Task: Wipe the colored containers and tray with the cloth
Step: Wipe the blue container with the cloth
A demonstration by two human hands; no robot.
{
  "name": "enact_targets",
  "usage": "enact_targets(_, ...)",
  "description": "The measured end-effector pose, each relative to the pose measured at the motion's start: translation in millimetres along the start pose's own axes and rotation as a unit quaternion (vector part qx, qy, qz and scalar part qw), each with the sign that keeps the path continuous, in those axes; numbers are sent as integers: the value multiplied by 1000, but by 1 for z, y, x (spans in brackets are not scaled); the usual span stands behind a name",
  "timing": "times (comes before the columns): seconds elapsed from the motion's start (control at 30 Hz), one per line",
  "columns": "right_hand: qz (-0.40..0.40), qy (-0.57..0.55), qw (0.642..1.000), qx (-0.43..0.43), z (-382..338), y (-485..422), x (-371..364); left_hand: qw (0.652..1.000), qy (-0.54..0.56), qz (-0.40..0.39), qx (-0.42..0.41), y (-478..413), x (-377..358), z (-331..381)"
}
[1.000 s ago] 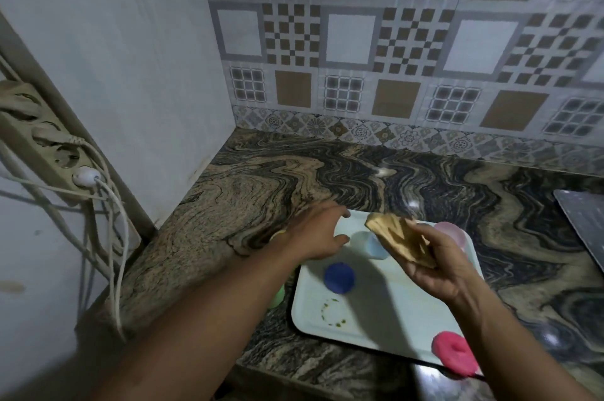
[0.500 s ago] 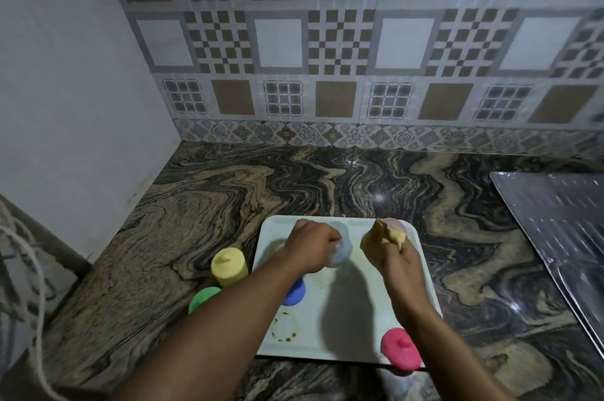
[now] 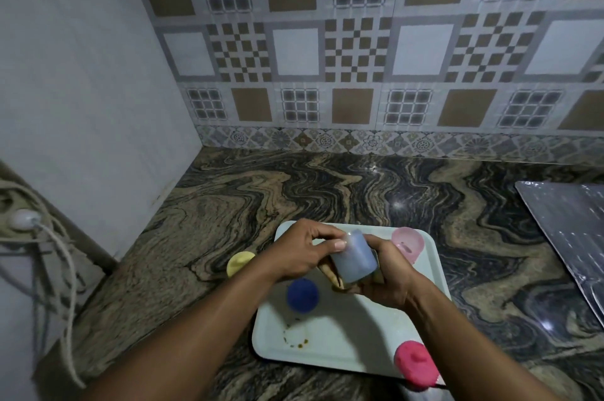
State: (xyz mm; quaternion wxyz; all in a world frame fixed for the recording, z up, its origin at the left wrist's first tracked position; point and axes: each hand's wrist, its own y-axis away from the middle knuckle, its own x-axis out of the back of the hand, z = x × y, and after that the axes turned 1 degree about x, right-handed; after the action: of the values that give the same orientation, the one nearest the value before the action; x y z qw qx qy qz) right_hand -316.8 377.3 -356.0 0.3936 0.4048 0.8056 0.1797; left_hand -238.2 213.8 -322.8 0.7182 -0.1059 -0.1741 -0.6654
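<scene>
- The marbled counter (image 3: 248,204) fills the lower half of your view, up to the tiled wall at 12 o'clock.
- A shiny metal sheet (image 3: 568,237) lies on the counter at 3 o'clock, well apart from the tray.
- The pale tray (image 3: 353,345) sits flat on the counter directly below you.
- Your left hand (image 3: 294,253) reaches in from 8 o'clock, with fingers and thumb curled round the upper end of the light blue container (image 3: 354,258).
- Your right hand (image 3: 389,283) comes in from 5 o'clock and cups the container from below, its fingers clamped on the cloth.
- You hold the light blue container tilted, above the middle of the tray.
- The hot pink container (image 3: 415,364) stands at the tray's 5 o'clock corner.
- The pale pink container (image 3: 407,242) stands at the tray's 1 o'clock corner, just beside your right hand.
- The dark blue container (image 3: 302,296) stands on the tray at 9 o'clock, under your left wrist.
- The yellow container (image 3: 238,263) stands on the counter at 9 o'clock, just beside the tray and partly hidden by your forearm.
- The tan cloth (image 3: 331,274) is bunched between your right palm and the light blue container, touching it.
- A brownish ring stain (image 3: 295,337) marks the tray at 7 o'clock.
</scene>
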Motion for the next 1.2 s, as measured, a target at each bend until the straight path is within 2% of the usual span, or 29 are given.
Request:
enact_targets(0.1,-11,-67,998,-8,7,6,-4,995,-101,-18,7,1,15,5)
enact_targets(0.17,15,-55,998,27,9,3,-10,989,-145,-35,14,2,20,13)
enact_targets(0.23,75,27,993,91,9,0,-15,987,-156,-32,7,2,21,23)
enact_targets(0.3,140,125,969,159,8,0,-20,985,-170,-15,-8,-1,18,31)
enact_targets(0.37,147,156,958,189,8,2,-24,982,-188,-17,-14,-3,16,34)
enact_targets(0.4,133,133,965,183,7,5,-26,984,-176,-24,-16,-4,16,33)
enact_targets(0.47,74,-4,988,135,6,13,-25,993,-108,-40,-21,-3,19,28)
enact_targets(0.57,-2,-150,988,44,7,27,-27,998,-45,-43,-20,3,25,20)
enact_targets(0.63,5,-155,987,47,11,26,-28,995,-85,-46,-20,5,28,22)
enact_targets(0.67,40,-132,988,66,12,24,-30,993,-103,-48,-16,5,29,22)
enact_targets(0.77,152,55,973,165,8,20,-37,993,-113,-46,-8,3,27,27)
enact_targets(0.83,166,100,961,197,3,21,-37,995,-89,-39,-14,0,25,27)
enact_targets(0.97,54,-67,994,70,-3,33,-40,998,-47,-24,-39,-2,25,18)
enact_targets(1.07,74,-92,989,84,2,35,-45,996,-80,-15,-28,1,26,11)
enact_targets(1.1,114,-61,984,121,3,32,-45,996,-86,-12,-17,3,25,12)
enact_targets(1.13,162,20,971,175,3,30,-45,996,-84,-6,-6,4,24,14)
enact_targets(1.2,231,207,905,292,3,24,-41,998,-53,4,22,3,21,19)
